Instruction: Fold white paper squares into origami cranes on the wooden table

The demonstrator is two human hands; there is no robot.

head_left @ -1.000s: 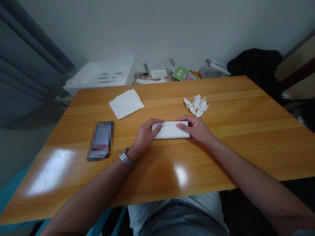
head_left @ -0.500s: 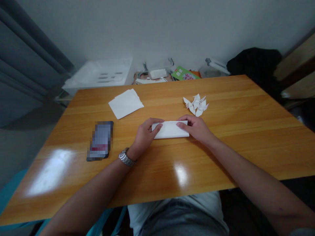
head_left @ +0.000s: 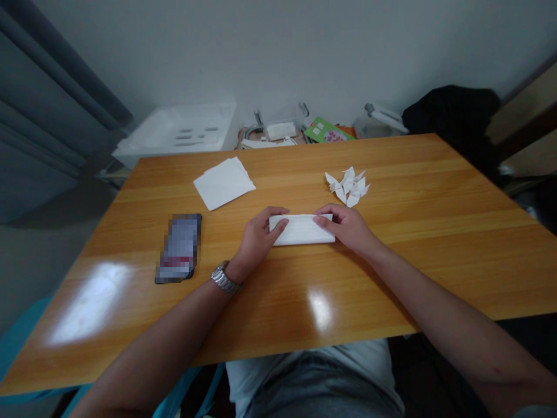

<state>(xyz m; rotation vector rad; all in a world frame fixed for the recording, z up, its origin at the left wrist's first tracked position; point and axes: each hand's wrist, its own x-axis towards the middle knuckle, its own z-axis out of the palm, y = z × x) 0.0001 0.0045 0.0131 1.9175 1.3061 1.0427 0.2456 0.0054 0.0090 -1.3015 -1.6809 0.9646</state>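
A white sheet of paper folded into a long strip (head_left: 301, 230) lies in the middle of the wooden table (head_left: 391, 278). My left hand (head_left: 257, 241), with a metal watch on the wrist, pinches the strip's left end between thumb and fingers. My right hand (head_left: 348, 226) grips its right end the same way. Both hands rest on the tabletop.
A stack of flat white paper sheets (head_left: 223, 183) lies at the back left. A small heap of folded white paper pieces (head_left: 348, 187) sits at the back right. A phone (head_left: 179, 248) lies left of my hands. Behind the table are a white tray (head_left: 174, 134) and clutter.
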